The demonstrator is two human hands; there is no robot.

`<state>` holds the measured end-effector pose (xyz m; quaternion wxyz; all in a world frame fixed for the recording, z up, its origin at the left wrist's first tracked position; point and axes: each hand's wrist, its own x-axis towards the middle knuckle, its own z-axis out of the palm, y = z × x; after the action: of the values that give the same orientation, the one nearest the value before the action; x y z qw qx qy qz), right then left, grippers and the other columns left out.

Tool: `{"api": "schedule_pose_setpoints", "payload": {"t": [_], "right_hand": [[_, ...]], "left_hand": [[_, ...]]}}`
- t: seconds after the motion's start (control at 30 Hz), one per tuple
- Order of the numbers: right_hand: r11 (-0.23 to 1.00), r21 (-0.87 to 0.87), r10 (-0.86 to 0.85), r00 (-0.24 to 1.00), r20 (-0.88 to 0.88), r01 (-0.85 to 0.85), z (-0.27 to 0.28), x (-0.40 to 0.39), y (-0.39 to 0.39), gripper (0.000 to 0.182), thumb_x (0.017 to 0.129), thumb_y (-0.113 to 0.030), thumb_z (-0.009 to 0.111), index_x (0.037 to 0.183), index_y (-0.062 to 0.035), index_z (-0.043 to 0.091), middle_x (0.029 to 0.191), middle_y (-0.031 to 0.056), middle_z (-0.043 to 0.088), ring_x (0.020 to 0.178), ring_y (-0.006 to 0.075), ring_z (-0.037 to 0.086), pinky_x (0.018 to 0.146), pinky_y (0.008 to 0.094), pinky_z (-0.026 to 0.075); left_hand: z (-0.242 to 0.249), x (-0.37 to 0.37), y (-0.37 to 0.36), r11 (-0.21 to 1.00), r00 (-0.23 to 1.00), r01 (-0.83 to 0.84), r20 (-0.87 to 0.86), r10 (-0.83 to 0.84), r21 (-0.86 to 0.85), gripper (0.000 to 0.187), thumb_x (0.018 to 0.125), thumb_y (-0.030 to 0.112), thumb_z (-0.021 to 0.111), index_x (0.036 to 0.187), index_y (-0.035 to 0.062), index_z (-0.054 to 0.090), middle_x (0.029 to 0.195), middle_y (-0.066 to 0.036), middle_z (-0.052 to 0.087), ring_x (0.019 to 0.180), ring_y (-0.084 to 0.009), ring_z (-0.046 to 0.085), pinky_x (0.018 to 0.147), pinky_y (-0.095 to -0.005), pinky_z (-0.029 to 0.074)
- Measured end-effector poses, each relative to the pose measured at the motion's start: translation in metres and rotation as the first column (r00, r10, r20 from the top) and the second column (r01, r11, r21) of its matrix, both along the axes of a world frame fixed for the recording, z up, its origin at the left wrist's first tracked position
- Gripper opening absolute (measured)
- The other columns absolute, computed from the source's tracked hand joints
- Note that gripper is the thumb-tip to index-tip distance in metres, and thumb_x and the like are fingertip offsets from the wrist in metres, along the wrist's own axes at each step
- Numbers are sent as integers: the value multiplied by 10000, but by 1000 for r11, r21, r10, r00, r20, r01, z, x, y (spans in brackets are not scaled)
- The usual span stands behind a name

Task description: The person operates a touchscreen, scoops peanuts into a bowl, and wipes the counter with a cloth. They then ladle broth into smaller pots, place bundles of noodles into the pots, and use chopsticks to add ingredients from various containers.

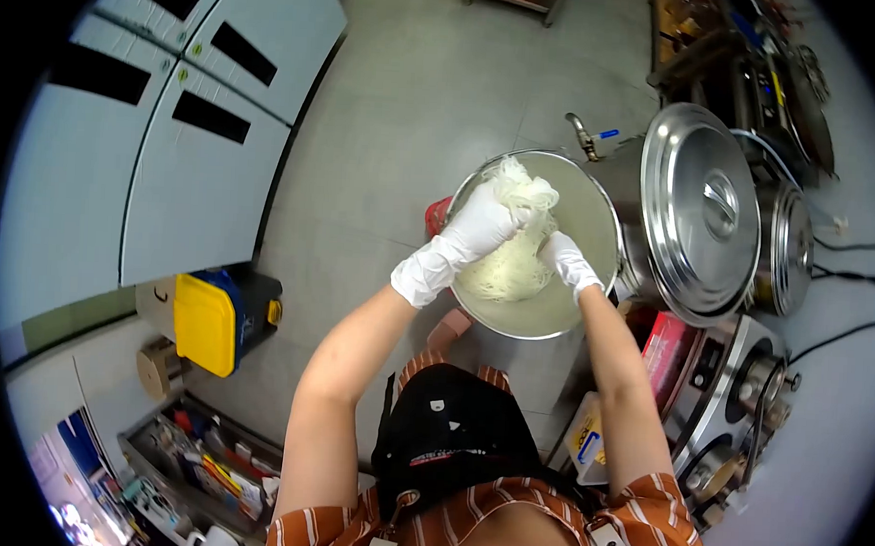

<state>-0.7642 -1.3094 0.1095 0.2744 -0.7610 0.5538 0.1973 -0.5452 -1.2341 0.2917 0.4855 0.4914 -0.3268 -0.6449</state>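
Note:
A large round metal pot stands in front of me, with a mass of thin white noodles inside it. My left hand, in a white glove, is closed round a bunch of these noodles, raised near the pot's far left side. Loose strands spill over the top of its fingers. Also gloved in white, my right hand reaches in over the right rim. Its fingers are curled against the noodles beside the left hand, and the fingertips are partly hidden.
Right of the pot stands a big lidded steel stockpot with a blue-handled tap. A second lidded pot and a stove are beyond. A yellow-lidded bin and tall cabinets line the left.

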Motion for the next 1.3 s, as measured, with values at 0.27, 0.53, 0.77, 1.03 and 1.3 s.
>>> {"api": "schedule_pose_setpoints", "payload": {"t": [0.27,0.53,0.77,1.03,1.3], "right_hand": [[960,18,-278,960,21,278,-201,19,20,277,753,-174,682,968,0,697,984,235,668,949,376,646,790,424,514],[945,116,-305,952,-12,305,-164,6,0,265,747,-177,698,943,1,700,933,224,680,904,365,660,759,417,518],[970,114,-233,956,178,216,74,11,-26,211,761,-200,732,837,-4,712,674,147,663,629,244,647,640,341,501],[952,183,-306,780,546,245,248,32,-13,176,800,-142,702,821,33,705,656,66,633,624,112,562,631,279,473],[931,157,-344,649,679,330,316,28,0,200,792,-126,678,919,28,674,756,53,650,680,114,572,676,268,475]], "left_hand": [[-29,19,28,979,972,-196,-137,188,-47,404,832,74,658,1206,-19,538,1148,-74,612,1041,-145,560,933,-281,442],[-56,19,29,974,979,-204,-13,204,-95,369,847,94,668,1189,-5,570,1167,-65,611,1058,-152,556,946,-279,431],[-43,9,-5,951,978,-175,-155,139,-255,322,825,93,695,1126,5,621,1115,-58,639,1013,-151,587,889,-281,466],[-1,-21,-28,982,973,15,-222,-58,-187,386,800,66,693,1174,15,612,1122,-43,639,1034,-138,578,912,-278,458],[42,-39,-37,964,988,146,-20,-154,-225,475,770,78,726,1214,31,563,1095,-18,623,1028,-116,563,908,-253,445]]}}
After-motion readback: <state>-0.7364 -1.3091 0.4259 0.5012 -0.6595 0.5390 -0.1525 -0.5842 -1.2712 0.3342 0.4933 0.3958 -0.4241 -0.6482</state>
